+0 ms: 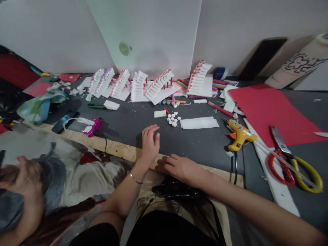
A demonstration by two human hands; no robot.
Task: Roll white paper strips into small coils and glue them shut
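My left hand [150,141], a bracelet at its wrist, is held over the dark table near its front edge. Its thumb stands apart from the loosely bent fingers, and nothing shows in it. On the table's wooden edge [159,160] rests my right hand [181,169], loosely open and palm down, with no object visible in it. Beyond the left hand lie a heap of small white discs [173,119], a pale paper strip [160,113] and a longer white paper strip [200,123]. Several small white stair-like models [159,82] with red or purple parts stand along the wall.
To the right are a yellow glue gun [239,135] with its light on, large scissors [289,160], red sheet [276,112] and bottle [297,65]. On the left lie a magenta device [92,127] with cables and a phone [64,122]. Another person's hand [27,176] is at far left.
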